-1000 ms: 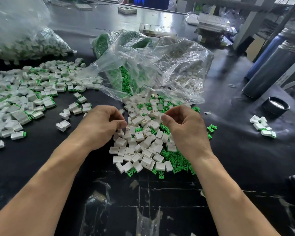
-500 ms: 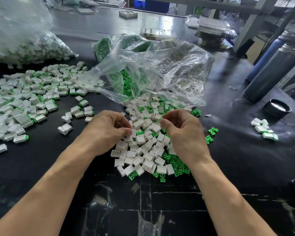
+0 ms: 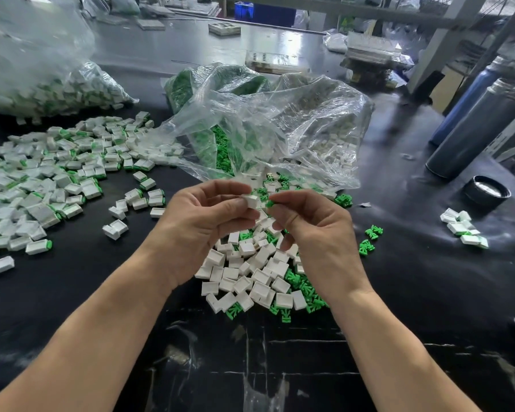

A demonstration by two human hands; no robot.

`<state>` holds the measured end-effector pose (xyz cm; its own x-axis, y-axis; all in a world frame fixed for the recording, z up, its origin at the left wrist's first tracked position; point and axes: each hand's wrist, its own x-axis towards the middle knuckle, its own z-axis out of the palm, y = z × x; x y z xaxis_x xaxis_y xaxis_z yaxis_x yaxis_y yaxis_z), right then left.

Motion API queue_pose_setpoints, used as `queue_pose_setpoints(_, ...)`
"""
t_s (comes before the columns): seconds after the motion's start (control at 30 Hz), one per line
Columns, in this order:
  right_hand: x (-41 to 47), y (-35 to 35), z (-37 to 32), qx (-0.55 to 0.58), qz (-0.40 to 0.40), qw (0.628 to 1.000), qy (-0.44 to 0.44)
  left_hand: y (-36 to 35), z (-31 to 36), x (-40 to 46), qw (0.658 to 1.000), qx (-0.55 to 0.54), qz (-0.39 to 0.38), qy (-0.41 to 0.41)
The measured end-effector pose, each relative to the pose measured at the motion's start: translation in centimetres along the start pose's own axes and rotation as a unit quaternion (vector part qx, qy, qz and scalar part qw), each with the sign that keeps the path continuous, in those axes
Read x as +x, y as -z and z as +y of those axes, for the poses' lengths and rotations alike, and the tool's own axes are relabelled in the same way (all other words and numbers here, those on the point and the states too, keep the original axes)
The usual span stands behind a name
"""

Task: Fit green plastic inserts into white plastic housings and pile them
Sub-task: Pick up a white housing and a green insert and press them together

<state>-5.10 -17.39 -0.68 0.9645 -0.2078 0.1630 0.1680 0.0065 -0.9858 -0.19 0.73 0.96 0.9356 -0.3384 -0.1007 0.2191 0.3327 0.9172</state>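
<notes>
My left hand [image 3: 204,224] pinches a small white housing [image 3: 252,201] between thumb and fingers. My right hand [image 3: 312,224] pinches a green insert [image 3: 270,204] at its fingertips, a short gap from the housing. Both hands are raised above a heap of loose white housings [image 3: 250,275] mixed with green inserts [image 3: 305,288]. A wide pile of fitted white-and-green pieces [image 3: 42,185] covers the table's left side.
A crumpled clear bag [image 3: 268,132] with green and white parts lies behind the heap. Another full bag [image 3: 42,84] sits far left. Grey cylinders [image 3: 473,126], a black lid [image 3: 487,192] and a small cluster of fitted pieces [image 3: 463,228] stand at the right on the black table [image 3: 414,286].
Both hands have lifted from the heap and turned palm-up. The left now shows a white housing and the right a green insert, brought close together.
</notes>
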Motion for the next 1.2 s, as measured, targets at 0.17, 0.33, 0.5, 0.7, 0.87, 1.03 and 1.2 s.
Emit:
queue_pose_setpoints(0.17, -0.09, -0.24, -0.05, 0.022, 0.001, 0.999, 0.032, -0.80, -0.49, -0.10, 0.999, -0.043, -0.015, 0.011)
queue_pose_setpoints(0.33, -0.17, -0.37, -0.23, 0.003, 0.015, 0.999, 0.043, -0.97, -0.48, -0.25, 0.999, -0.035, -0.029, 0.010)
queue_pose_setpoints(0.5, -0.32, -0.50, -0.45, 0.006, 0.030, 0.998, 0.054, -1.03, -0.45, -0.36, 0.999, -0.028, -0.033, 0.003)
queue_pose_setpoints(0.7, -0.41, -0.55, -0.57, -0.010, 0.034, 0.996, 0.079, -0.92, -0.51, -0.23, 0.999, -0.001, -0.032, -0.009)
queue_pose_setpoints(0.87, -0.53, -0.49, -0.74, -0.048, 0.028, 0.994, 0.097, -0.86, -0.64, -0.21, 0.999, 0.031, -0.030, -0.025)
queue_pose_setpoints(1.03, -0.63, -0.53, -0.88, -0.085, 0.032, 0.991, 0.099, -0.79, -0.65, -0.13, 0.997, 0.069, -0.026, -0.038)
queue_pose_setpoints(1.2, -0.60, -0.55, -0.81, -0.095, 0.020, 0.991, 0.096, -0.82, -0.74, -0.13, 0.993, 0.106, -0.021, -0.052)
